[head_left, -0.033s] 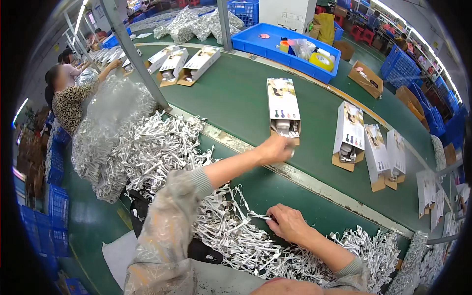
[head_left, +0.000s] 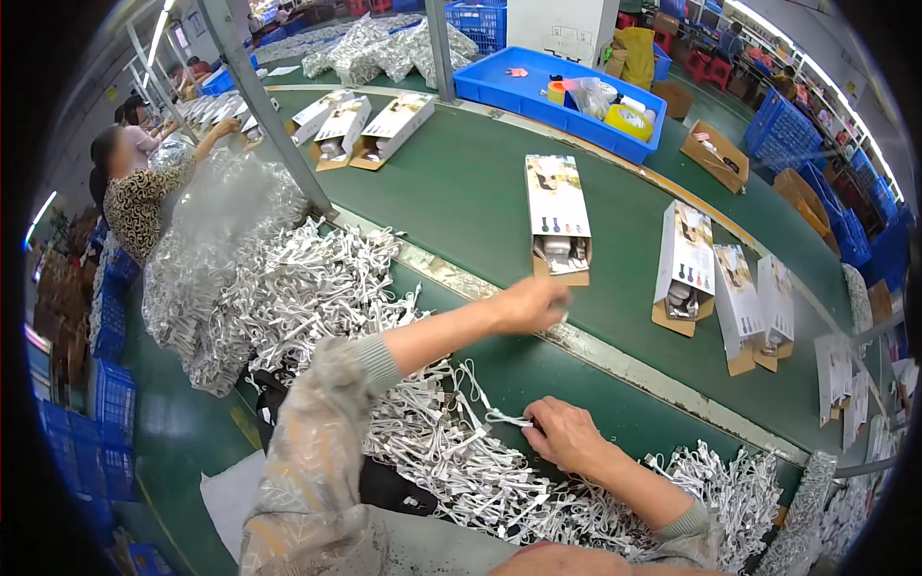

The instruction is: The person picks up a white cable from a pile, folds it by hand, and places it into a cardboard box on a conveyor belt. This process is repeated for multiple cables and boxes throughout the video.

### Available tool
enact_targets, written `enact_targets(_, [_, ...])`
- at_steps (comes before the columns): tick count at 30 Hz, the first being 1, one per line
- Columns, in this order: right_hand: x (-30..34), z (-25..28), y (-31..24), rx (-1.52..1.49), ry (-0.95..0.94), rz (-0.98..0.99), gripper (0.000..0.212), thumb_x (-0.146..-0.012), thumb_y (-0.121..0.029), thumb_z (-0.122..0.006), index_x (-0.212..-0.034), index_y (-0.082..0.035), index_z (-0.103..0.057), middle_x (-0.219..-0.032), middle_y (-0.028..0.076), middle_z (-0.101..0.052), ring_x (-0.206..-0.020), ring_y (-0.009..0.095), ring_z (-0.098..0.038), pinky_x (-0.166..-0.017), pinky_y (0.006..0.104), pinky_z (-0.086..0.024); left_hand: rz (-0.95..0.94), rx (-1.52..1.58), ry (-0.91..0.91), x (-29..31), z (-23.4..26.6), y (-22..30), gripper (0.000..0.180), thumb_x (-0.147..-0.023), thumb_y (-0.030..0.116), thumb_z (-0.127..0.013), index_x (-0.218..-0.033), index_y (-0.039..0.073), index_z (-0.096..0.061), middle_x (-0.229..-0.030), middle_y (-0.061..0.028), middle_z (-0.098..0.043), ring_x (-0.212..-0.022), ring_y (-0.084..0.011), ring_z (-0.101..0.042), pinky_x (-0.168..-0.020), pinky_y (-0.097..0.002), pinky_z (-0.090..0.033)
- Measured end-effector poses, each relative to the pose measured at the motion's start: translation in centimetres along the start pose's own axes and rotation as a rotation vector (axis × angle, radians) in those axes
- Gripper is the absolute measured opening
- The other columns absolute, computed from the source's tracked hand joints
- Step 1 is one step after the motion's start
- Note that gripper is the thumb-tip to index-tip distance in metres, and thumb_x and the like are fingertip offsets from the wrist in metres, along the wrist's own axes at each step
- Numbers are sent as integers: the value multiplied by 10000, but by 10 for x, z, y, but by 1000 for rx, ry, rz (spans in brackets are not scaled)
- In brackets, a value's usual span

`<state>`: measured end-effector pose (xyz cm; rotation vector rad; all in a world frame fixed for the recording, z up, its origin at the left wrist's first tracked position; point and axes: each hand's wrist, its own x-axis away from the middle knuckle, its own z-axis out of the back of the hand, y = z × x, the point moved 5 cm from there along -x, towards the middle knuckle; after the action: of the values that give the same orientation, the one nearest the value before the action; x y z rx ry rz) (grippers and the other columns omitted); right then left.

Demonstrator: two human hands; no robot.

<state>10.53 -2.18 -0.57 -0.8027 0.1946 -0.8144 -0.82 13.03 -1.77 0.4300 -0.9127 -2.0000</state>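
Note:
My left hand (head_left: 530,305) is over the near rail of the green conveyor belt (head_left: 461,192), just below an open-ended white printed box (head_left: 557,202). Its fingers are curled and blurred, with a small white bit near the fingertips. Inside the box's near end, white and silvery packed items (head_left: 560,252) show. Over the near work surface, my right hand (head_left: 569,434) pinches a short white cable (head_left: 507,419) between thumb and fingers. A heap of white cables (head_left: 471,470) spreads below and around that hand.
More open boxes stand on the belt at right (head_left: 685,264) and far left (head_left: 396,125). A blue tray (head_left: 538,101) with tape and bottles sits beyond. A clear plastic bag (head_left: 216,230) and metal post (head_left: 254,106) stand left, near a co-worker (head_left: 139,202).
My left hand has drawn back a little, toward me and left, away from the box's open end. The right hand stays in place with the cable.

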Motion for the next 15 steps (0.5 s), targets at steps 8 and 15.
enact_targets(8, [-9, 12, 1, 189, 124, 44, 175, -799, -166, -621, -910, -41, -569, -826, 124, -578, -797, 316, -586, -677, 414, -477, -7, -117, -331, 128, -26, 38, 466, -772, 239, -665, -1158, 25, -515, -1017, -175, -562, -982, -324, -562, -866, -401, -448])
enact_targets(15, [-10, 13, -18, 110, 267, 6, 208, -814, -195, -627, -943, -41, -573, -871, 134, -603, -799, 313, -603, -686, 403, -485, 3, -322, -134, 137, -26, 22, 128, -771, 139, -601, -834, 33, -565, -843, -141, -572, -843, -339, -589, -716, -437, -482])
